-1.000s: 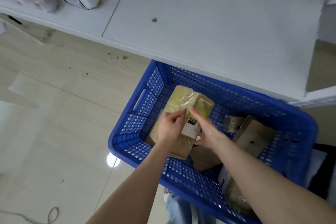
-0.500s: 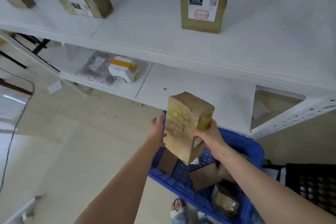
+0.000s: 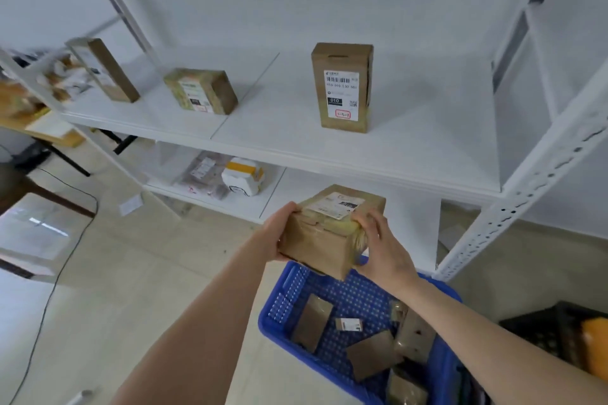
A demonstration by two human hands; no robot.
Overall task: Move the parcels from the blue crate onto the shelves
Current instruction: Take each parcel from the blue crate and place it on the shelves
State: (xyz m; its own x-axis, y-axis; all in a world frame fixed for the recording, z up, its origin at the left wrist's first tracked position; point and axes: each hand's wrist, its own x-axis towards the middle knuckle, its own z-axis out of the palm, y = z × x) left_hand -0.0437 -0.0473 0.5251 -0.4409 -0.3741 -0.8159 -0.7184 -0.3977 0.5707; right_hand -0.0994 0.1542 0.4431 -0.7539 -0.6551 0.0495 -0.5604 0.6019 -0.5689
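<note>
I hold the taped brown parcel (image 3: 324,240) in a two-handed grip — left hand (image 3: 278,235) clasping its left side, right hand (image 3: 383,248) curled round its right edge — just above the blue crate (image 3: 267,322), in front of the shelves (image 3: 427,145).

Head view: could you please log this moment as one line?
state: parcel held above blue crate | left hand: grips left side | right hand: grips right end | shelf: parcel not yet placed
</note>
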